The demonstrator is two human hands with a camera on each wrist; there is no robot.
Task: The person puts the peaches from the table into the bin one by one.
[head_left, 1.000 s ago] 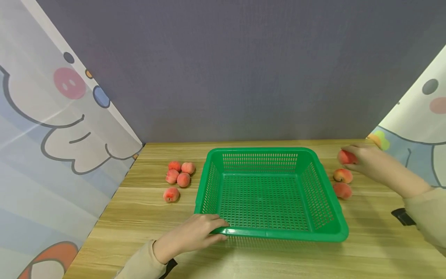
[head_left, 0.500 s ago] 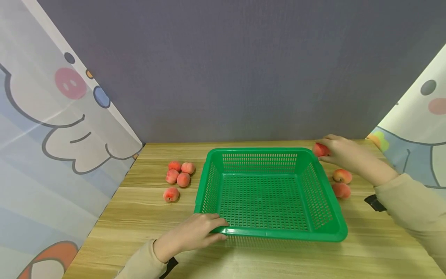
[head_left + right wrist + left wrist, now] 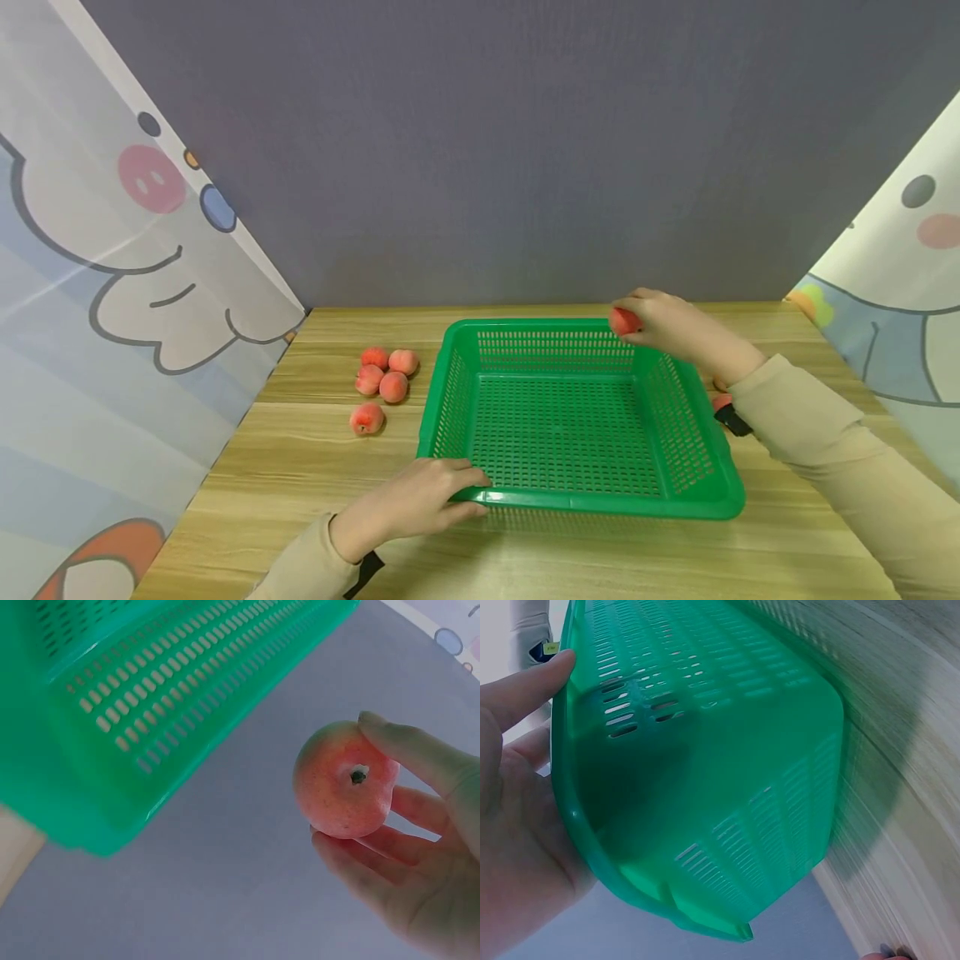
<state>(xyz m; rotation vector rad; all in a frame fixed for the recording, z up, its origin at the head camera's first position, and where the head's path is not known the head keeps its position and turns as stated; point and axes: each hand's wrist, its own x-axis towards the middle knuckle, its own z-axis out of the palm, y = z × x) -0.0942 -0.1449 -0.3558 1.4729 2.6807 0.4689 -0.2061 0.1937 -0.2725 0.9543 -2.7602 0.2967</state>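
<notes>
A peach (image 3: 345,780), red with a dark stem pit, is held between the thumb and fingers of my right hand (image 3: 663,327). In the head view that hand is over the far right corner of a green plastic basket (image 3: 577,502). My left hand (image 3: 420,498) grips the basket's near rim at its left corner, thumb on one side and fingers on the other, as the left wrist view also shows. The basket's slotted floor is bare. Left of it lie several more peaches (image 3: 393,387). To its right another peach (image 3: 722,402) is mostly hidden by my right forearm.
A wood-grain table (image 3: 300,467) bears the basket and fruit. Behind it rises a grey wall panel (image 3: 510,167). Cartoon-printed curtains (image 3: 67,350) stand along both sides.
My right hand has carried the peach leftward from the table's right side to above the basket's far right corner. The left hand keeps its grip on the rim.
</notes>
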